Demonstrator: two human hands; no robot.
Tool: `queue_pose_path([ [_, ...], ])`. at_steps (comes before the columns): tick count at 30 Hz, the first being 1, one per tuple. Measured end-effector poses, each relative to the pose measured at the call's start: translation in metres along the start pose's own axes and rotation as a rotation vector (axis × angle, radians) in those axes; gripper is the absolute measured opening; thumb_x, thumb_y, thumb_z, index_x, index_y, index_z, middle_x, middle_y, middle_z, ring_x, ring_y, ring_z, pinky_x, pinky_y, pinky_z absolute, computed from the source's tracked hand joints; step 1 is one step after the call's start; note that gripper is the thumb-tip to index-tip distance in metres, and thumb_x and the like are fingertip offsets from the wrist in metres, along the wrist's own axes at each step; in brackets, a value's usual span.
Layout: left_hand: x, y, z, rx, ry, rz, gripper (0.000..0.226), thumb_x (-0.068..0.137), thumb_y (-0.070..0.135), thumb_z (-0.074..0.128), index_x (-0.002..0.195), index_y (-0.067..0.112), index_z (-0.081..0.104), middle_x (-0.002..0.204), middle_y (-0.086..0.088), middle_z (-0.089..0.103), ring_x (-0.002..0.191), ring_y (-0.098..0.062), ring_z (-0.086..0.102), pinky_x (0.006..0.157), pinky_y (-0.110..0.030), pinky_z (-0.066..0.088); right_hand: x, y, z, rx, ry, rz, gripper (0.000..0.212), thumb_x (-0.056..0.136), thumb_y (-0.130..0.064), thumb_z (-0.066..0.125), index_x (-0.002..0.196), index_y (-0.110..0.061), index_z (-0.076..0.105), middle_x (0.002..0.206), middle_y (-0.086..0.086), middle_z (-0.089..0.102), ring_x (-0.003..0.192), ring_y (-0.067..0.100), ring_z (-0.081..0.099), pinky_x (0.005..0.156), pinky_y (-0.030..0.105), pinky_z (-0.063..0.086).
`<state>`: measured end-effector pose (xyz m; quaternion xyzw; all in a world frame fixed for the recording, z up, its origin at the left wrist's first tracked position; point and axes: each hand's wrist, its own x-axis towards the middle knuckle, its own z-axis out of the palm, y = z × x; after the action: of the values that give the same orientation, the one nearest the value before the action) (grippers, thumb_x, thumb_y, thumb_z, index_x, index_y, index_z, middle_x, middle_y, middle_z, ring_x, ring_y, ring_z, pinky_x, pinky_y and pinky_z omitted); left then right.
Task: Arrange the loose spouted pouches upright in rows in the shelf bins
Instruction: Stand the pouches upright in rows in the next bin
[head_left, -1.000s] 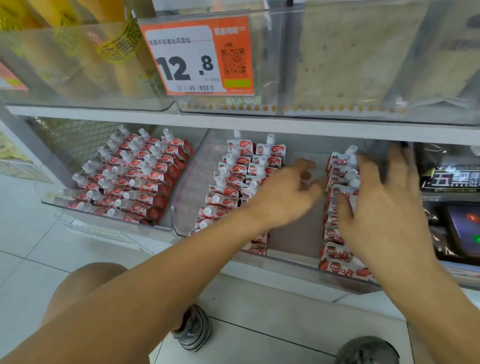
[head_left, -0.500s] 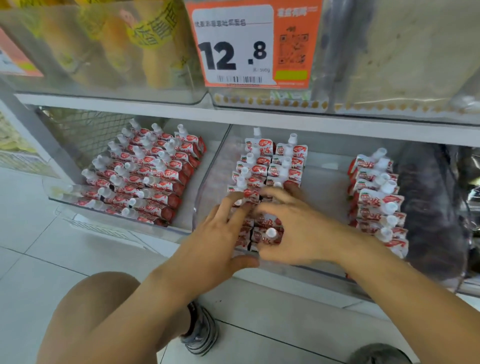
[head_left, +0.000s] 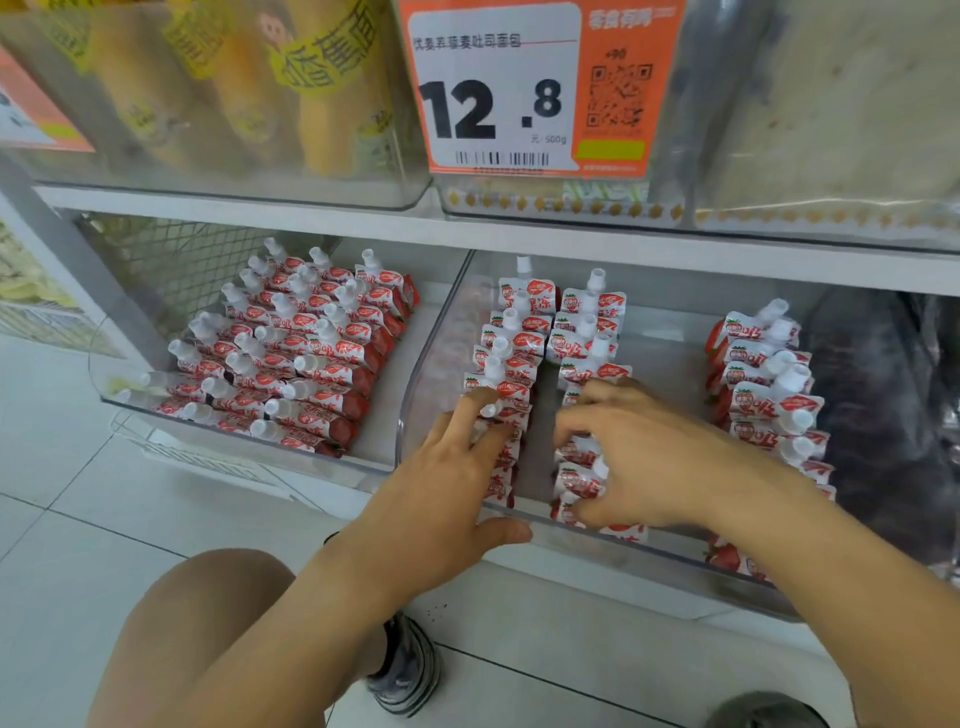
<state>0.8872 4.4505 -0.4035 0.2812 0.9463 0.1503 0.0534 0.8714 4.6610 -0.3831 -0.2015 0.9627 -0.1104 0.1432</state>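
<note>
Red-and-white spouted pouches stand in rows in two clear shelf bins. The left bin (head_left: 130, 400) holds several leaning rows (head_left: 311, 358). In the middle bin (head_left: 613, 545), my left hand (head_left: 452, 488) lays its fingers on the front of the left row (head_left: 511, 358), thumb by the front rim. My right hand (head_left: 644, 457) curls its fingers round front pouches of the second row (head_left: 589, 338). A third row (head_left: 769, 384) stands apart along the bin's right side.
Bare bin floor (head_left: 670, 358) shows between the second and third rows. Dark packets (head_left: 883, 395) fill the space to the right. Above, an upper shelf carries bins and an orange price tag (head_left: 519, 88). My knee (head_left: 208, 623) and shoe (head_left: 405, 670) are on the tiled floor below.
Both hands have moved left from the third row to the fronts of the two left rows. They have since drawn apart, and a gap now shows between those rows.
</note>
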Motion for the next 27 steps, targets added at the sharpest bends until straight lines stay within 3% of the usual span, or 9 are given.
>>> queue_pose_path([
  [2,0.001,0.000,0.000,0.012,-0.005,0.002,0.084,0.073,0.061,0.070,0.141,0.025,0.036,0.150,0.009,0.004,0.131,-0.018,0.035,0.104,-0.034,0.042,-0.007,0.004,-0.005,-0.015,-0.059,-0.003,0.062,0.070,-0.054,0.076,0.124,-0.037,0.053,0.116,-0.009,0.043,0.116,0.015,0.040,0.091,0.029,0.041],
  [4,0.001,0.000,0.000,0.019,-0.004,0.006,0.085,0.073,0.061,0.070,0.142,0.024,0.035,0.149,0.009,0.004,0.132,-0.019,0.034,0.105,-0.035,0.042,-0.013,0.007,-0.015,0.041,-0.115,-0.008,0.072,0.073,-0.060,0.074,0.136,-0.040,0.047,0.137,-0.013,0.040,0.132,0.013,0.036,0.106,0.023,0.033],
  [6,0.001,0.000,0.001,0.027,-0.013,0.004,0.087,0.073,0.062,0.069,0.143,0.025,0.033,0.148,0.010,0.003,0.133,-0.019,0.032,0.105,-0.036,0.042,-0.015,0.011,-0.031,0.123,-0.019,0.034,0.073,0.076,-0.061,0.071,0.141,-0.040,0.045,0.150,-0.015,0.033,0.139,0.008,0.033,0.106,0.018,0.022],
  [9,0.005,0.000,-0.001,0.035,-0.027,0.000,0.088,0.071,0.062,0.070,0.143,0.026,0.034,0.145,0.009,0.006,0.132,-0.019,0.032,0.106,-0.038,0.042,0.011,0.023,-0.042,0.125,0.277,0.097,0.061,0.081,-0.051,0.070,0.136,-0.034,0.052,0.148,-0.005,0.037,0.136,0.018,0.038,0.110,0.029,0.029],
  [15,0.007,0.002,-0.004,0.032,-0.049,-0.008,0.092,0.068,0.065,0.071,0.144,0.029,0.033,0.140,0.012,0.007,0.131,-0.016,0.029,0.107,-0.036,0.040,0.085,0.046,-0.032,0.087,0.174,0.224,0.078,0.075,-0.046,0.077,0.143,-0.028,0.044,0.146,0.003,0.030,0.135,0.030,0.028,0.113,0.038,0.030],
  [18,0.006,0.003,-0.004,0.027,-0.048,-0.011,0.092,0.068,0.064,0.071,0.144,0.031,0.031,0.141,0.014,0.007,0.132,-0.015,0.028,0.107,-0.036,0.040,0.094,0.046,-0.030,0.007,0.147,0.250,0.078,0.069,-0.052,0.076,0.137,-0.024,0.050,0.136,0.000,0.037,0.126,0.034,0.031,0.101,0.043,0.043],
  [23,0.006,0.004,-0.004,0.030,-0.051,-0.014,0.090,0.069,0.064,0.070,0.143,0.031,0.032,0.142,0.013,0.006,0.132,-0.016,0.028,0.105,-0.037,0.040,0.092,0.051,-0.034,-0.040,0.136,0.219,0.057,0.067,-0.053,0.077,0.113,-0.026,0.057,0.116,0.001,0.044,0.108,0.030,0.041,0.092,0.041,0.045],
  [27,0.005,0.005,-0.005,0.055,-0.060,-0.021,0.088,0.070,0.066,0.068,0.143,0.032,0.031,0.143,0.012,0.004,0.132,-0.016,0.027,0.104,-0.036,0.039,0.089,0.059,-0.036,-0.079,0.101,0.238,0.054,0.070,-0.054,0.076,0.111,-0.026,0.056,0.116,0.004,0.045,0.098,0.023,0.040,0.095,0.041,0.043],
])
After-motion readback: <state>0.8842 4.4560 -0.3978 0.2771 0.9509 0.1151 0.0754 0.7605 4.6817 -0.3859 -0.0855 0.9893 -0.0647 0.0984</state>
